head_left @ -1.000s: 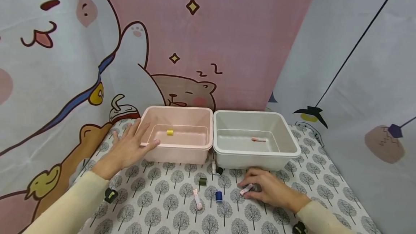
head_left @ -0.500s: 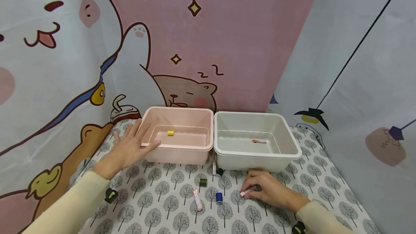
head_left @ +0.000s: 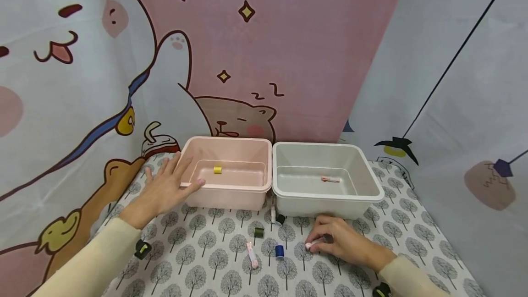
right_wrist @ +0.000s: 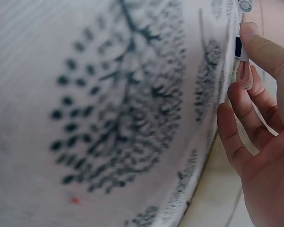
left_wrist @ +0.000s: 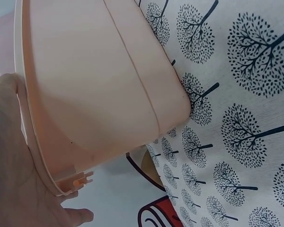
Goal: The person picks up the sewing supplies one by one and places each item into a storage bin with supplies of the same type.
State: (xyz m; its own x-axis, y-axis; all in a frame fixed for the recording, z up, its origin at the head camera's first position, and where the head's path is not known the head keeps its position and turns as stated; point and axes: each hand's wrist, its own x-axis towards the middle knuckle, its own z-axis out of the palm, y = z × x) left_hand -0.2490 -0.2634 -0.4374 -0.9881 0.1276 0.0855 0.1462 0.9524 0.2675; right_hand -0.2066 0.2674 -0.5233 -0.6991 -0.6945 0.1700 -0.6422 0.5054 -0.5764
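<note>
My left hand [head_left: 162, 191] rests on the left rim of the pink bin [head_left: 231, 198], fingers spread. In the left wrist view that hand lies along the bin's edge. Low over the cloth, before the white bin, my right hand [head_left: 340, 242] pinches a pale pink skein of embroidery floss [right_wrist: 244, 75] between thumb and fingers; its folded loop and paper band show in the right wrist view. Left of this hand lie a blue thread spool [head_left: 279, 251], a dark green spool [head_left: 258, 232] and another pale pink skein [head_left: 251, 255].
The white bin [head_left: 326, 205] stands beside the pink one and holds a pinkish-orange skein [head_left: 330, 179]. A yellow spool [head_left: 217, 169] lies in the pink bin. A black spool [head_left: 280, 219] and a pale skein [head_left: 273, 213] lie near the gap between the bins.
The skein in my right hand has turned from slanting upward to lying lower, mostly hidden by the fingers. My left hand stays on the pink bin.
</note>
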